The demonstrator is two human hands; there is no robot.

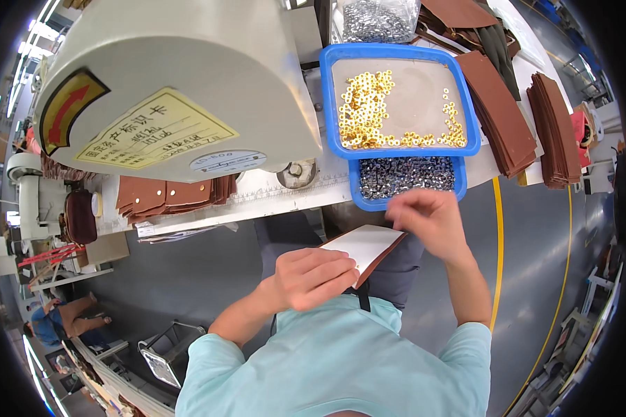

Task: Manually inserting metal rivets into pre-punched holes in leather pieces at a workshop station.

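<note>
My left hand [313, 278] grips the near end of a brown leather piece [368, 243] with a white face turned up, held above my lap. A tiny gold-coloured spot shows on the white face by my fingertips. My right hand [431, 219] is raised over the far right corner of the piece, its fingers curled together; whether they touch it or pinch something small, I cannot make out. Just beyond is a blue tray [328, 104] of small gold-coloured rings [362, 111]. Partly beneath it sits a second blue tray [375, 205] holding dark metal parts [410, 179].
A large pale machine [188, 55] fills the left front. Brown leather pieces with studs [177, 194] lie on the white table's [271, 201] left. Stacks of leather strips [497, 115] lie at the right. A clear bag [375, 21] of metal parts sits behind. Another person [62, 320] is far left.
</note>
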